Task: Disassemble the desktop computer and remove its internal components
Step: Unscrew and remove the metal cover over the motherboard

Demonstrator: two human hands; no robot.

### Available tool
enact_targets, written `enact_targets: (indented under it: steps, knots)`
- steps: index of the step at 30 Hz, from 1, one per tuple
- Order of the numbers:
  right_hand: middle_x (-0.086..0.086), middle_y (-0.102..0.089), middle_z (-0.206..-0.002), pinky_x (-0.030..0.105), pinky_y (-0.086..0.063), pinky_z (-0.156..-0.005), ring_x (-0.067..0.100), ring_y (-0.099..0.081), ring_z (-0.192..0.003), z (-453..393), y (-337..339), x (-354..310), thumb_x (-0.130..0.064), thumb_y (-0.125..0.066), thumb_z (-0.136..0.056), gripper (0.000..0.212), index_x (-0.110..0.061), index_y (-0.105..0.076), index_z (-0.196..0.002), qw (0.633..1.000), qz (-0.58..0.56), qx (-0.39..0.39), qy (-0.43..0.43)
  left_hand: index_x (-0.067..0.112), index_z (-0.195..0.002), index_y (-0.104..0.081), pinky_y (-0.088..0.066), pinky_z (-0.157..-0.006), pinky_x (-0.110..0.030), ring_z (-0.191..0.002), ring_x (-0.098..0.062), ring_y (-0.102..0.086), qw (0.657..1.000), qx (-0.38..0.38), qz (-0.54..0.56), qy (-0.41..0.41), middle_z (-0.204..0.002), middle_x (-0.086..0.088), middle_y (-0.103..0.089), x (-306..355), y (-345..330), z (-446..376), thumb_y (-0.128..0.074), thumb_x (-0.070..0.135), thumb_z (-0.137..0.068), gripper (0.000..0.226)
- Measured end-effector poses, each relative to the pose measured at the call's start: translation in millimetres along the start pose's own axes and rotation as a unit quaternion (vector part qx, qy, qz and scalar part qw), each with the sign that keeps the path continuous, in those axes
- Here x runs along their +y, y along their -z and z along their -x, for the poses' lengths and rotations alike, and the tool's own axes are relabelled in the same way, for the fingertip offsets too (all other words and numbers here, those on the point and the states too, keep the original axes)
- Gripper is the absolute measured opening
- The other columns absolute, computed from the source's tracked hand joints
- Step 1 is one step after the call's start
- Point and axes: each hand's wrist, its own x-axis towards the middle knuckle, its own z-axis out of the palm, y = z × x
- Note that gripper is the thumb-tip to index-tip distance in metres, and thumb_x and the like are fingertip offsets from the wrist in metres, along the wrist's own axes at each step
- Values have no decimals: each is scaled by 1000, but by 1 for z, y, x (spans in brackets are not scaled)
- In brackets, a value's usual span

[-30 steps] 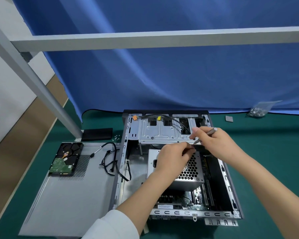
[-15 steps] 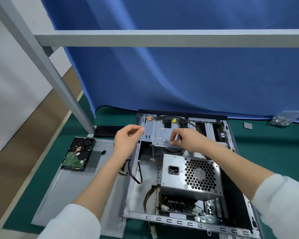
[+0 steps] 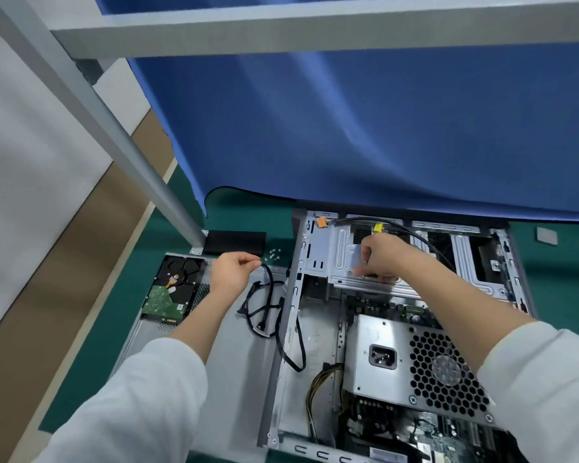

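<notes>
Screw freshly out of the drive cage point(image 3: 375, 279), I am carrying it pinched in my left hand point(image 3: 233, 274) toward the loose screws point(image 3: 273, 254), my right hand point(image 3: 383, 257) gripping the screwdriver, freeing the cage.

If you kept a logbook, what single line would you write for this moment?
left hand: pinching something small near loose screws | right hand: on drive cage | hard drive: out

Open desktop case point(image 3: 318, 248) flat on its side, lid off; silver drive cage point(image 3: 345, 259) under right-hand fingers point(image 3: 365, 252); perforated grey power supply point(image 3: 411, 365) nearer than them; bare hard drive point(image 3: 174, 289) lying flat, left of left-hand fingers point(image 3: 248, 260)
</notes>
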Motion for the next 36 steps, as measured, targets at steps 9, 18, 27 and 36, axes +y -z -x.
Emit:
enact_targets:
  steps: [9,18,27,36]
  knots:
    - [5,-59,-93,23,-37,-69,21,-56,-92,-1,4,-5,-29,-75,-80,32,-10,-51,-88,1000,11,-15,-16,29,-96,-70,-52,-73,-29,-91,-25,-64,976,23,-216,30,-95,-1,-71,5,-47,-36,-59,29,-86,15]
    - [-3,-56,-73,22,-36,-64,17,-52,-81,-2,1,-1,-19,-74,-82,26,-9,-50,-85,999,-33,-6,-13,29,-94,-72,-36,-84,-33,-95,-23,-61,948,18,-313,59,-93,-1,-70,1,-57,-51,-56,29,-86,17]
    - [-9,-53,-60,21,-31,-50,6,-46,-61,-8,-6,4,-15,-71,-84,25,-13,-46,-79,998,-56,23,-2,30,-100,-71,-45,-88,-34,-95,-23,-62,961,15,-272,48,-97,1,-71,2,-48,-41,-56,28,-87,20]
    - [-12,-54,-56,20,-30,-47,0,-47,-57,-7,-12,11,-13,-71,-83,27,-17,-46,-73,994,-83,71,-3,25,-99,-70,-45,-62,-23,-81,-10,-61,993,71,-76,-53,-97,10,-69,20,-18,10,-58,25,-91,15]
